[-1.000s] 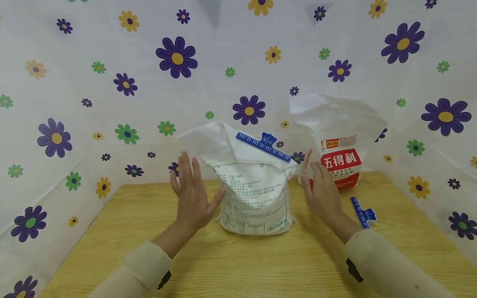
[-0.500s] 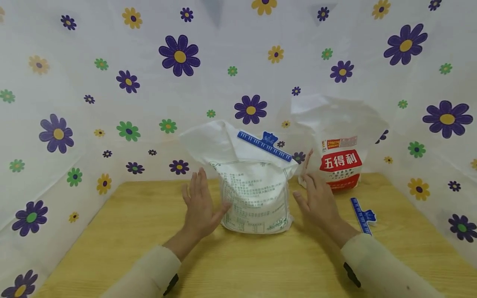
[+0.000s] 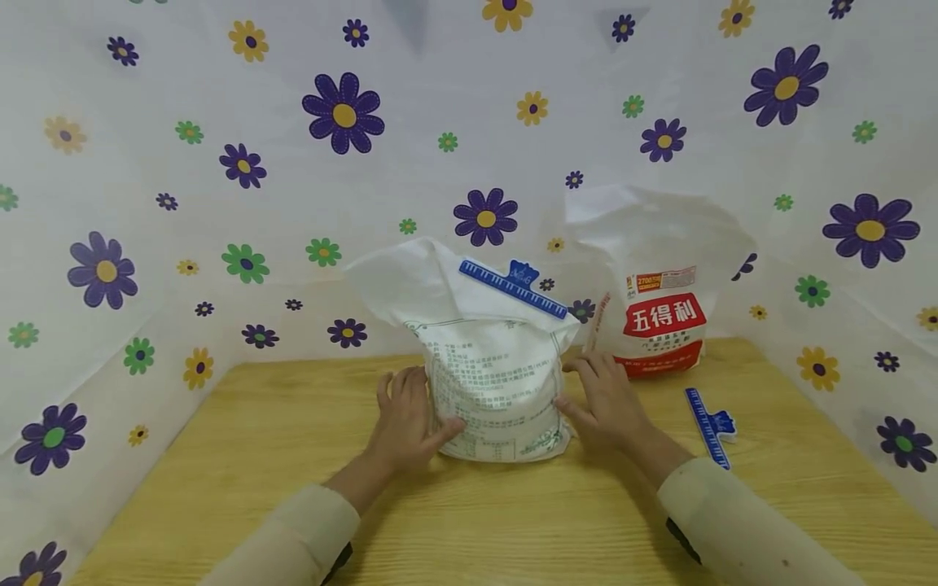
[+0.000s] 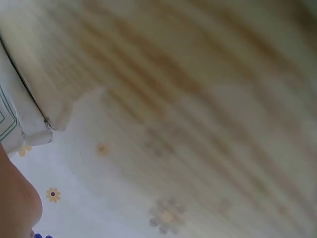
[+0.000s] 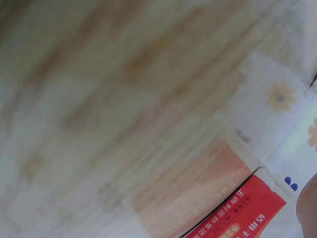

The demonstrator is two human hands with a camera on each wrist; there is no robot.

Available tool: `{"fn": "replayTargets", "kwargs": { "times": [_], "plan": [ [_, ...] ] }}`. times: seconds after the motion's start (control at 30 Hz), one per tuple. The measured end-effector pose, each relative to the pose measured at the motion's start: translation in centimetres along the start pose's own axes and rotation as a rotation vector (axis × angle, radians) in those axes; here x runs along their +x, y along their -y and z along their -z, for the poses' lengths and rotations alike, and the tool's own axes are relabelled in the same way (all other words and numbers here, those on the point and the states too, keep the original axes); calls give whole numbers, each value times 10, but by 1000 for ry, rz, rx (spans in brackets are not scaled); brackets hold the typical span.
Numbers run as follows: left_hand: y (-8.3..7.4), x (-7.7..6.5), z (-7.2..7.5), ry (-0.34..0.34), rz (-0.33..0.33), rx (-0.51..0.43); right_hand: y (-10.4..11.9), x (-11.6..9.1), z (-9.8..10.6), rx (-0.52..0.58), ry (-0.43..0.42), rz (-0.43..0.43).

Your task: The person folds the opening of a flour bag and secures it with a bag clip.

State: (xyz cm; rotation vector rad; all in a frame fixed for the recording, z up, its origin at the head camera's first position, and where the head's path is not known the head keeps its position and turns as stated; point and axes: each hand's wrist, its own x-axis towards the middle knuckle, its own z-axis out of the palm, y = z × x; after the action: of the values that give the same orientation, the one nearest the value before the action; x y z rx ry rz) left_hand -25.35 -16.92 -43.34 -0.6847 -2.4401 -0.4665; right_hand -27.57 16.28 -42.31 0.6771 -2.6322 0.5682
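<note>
Having closed in, the left hand [image 3: 403,425] and right hand [image 3: 614,404] now flank the clipped white bag [image 3: 501,387] standing on the desk [image 3: 528,525], fingers loosely bent, seemingly placed to steady it.

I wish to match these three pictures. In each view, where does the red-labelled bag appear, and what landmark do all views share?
Head: the red-labelled bag stands right of centre, beyond the right hand.
Left wrist: it is not in this picture.
Right wrist: only part of the red-labelled bag shows, at the bottom, right of centre.
Shared landmark: the flowered cloth.
</note>
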Motion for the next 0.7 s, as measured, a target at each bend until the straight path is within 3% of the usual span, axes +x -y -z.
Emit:
{"fn": "replayTargets", "kwargs": {
  "times": [0.33,0.7],
  "plan": [
    [0,-1,-2,68,5,-40,2,1,-5,177,215,-80],
    [-3,-4,1,138,53,-45,3,0,-5,120,271,-35]
  ]
}}
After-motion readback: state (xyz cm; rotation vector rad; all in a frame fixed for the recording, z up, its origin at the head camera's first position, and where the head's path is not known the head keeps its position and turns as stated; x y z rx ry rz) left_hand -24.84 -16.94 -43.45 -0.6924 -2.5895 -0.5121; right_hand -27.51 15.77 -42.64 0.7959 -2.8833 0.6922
